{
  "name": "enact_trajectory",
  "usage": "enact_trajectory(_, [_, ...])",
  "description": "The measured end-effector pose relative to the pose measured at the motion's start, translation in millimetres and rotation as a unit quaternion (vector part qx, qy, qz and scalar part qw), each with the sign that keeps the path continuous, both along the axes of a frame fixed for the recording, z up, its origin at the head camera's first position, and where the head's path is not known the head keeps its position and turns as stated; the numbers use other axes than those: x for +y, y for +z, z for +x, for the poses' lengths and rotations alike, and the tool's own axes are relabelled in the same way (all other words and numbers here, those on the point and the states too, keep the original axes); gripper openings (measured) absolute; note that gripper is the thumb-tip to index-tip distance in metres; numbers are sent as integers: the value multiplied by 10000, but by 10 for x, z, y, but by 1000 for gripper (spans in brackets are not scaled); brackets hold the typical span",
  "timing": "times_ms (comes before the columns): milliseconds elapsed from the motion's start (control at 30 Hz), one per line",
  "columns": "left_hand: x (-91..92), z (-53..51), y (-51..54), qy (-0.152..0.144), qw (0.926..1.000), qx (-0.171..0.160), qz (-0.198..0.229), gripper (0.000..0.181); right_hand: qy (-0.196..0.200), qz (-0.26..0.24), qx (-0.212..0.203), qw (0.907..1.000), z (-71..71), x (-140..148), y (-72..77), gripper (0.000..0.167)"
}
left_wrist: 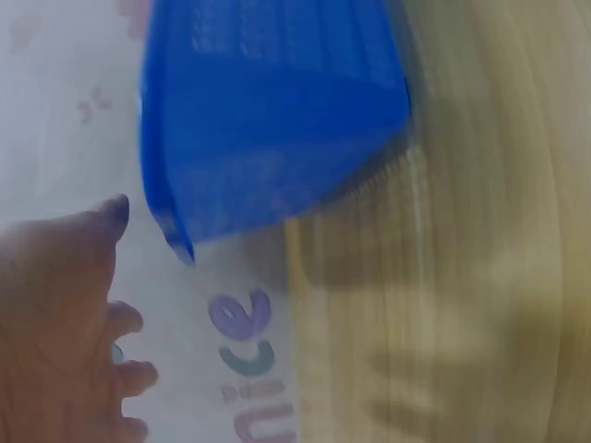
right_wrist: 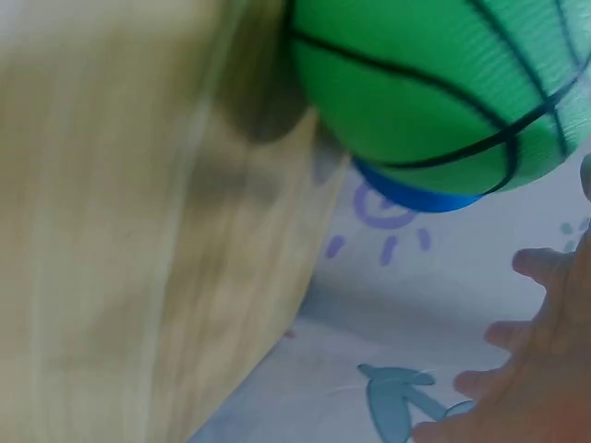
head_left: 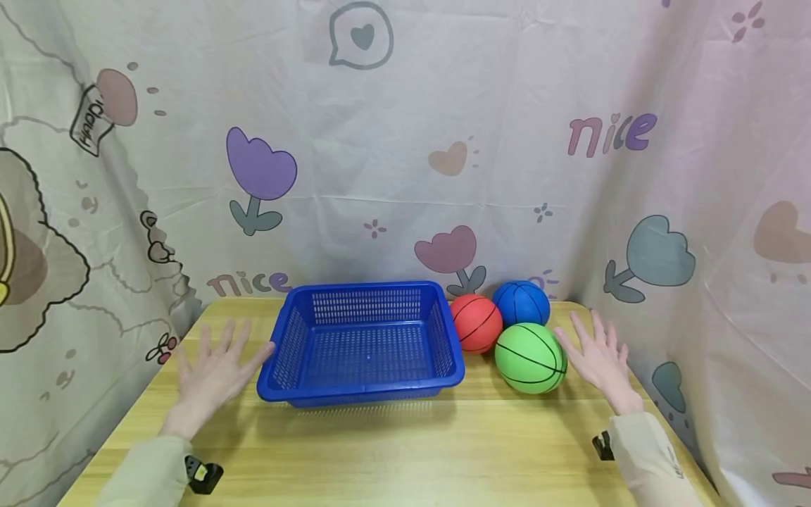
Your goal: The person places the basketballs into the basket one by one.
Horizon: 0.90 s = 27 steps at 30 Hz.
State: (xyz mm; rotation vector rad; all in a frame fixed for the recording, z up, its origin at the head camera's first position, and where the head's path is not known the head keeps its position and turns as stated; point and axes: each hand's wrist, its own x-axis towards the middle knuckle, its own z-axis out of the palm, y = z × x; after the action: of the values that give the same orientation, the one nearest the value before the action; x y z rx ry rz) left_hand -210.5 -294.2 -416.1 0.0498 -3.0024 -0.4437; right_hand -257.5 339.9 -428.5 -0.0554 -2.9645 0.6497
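A blue plastic basket (head_left: 364,393) with slotted walls stands on the wooden table, nothing inside it. To its right sit three small basketballs close together: a red ball (head_left: 476,324), a blue ball (head_left: 522,303) and a green ball (head_left: 531,358). My left hand (head_left: 215,373) is spread beside the basket's left side, its thumb close to the rim; whether it touches I cannot tell. Over on the right, my right hand (head_left: 598,359) is spread beside the green ball, thumb nearest it. Both hands hold nothing. The left wrist view is blurred and shows the basket's wall (left_wrist: 277,138) beyond the thumb.
The light wooden table (head_left: 393,451) reaches back to a white patterned curtain (head_left: 374,169), which also hangs along both sides. Each wrist carries a small black device, such as the left strap camera (head_left: 203,475).
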Motion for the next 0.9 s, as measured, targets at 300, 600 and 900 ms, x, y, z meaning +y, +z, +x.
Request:
enact_trajectory(300, [237, 58, 78, -191, 9948, -444, 894, 95, 540, -516, -301, 9968, -65, -163, 121, 89])
enact_trajectory(600, [151, -53, -1, -449, 9785, -84, 2013, 67, 597, -739, -438, 9945, -74, -258, 153, 92])
enact_trajectory(900, [72, -72, -10, -438, 9326, -641, 3524, 52, 648, -682, -565, 9940, -110, -249, 120, 93])
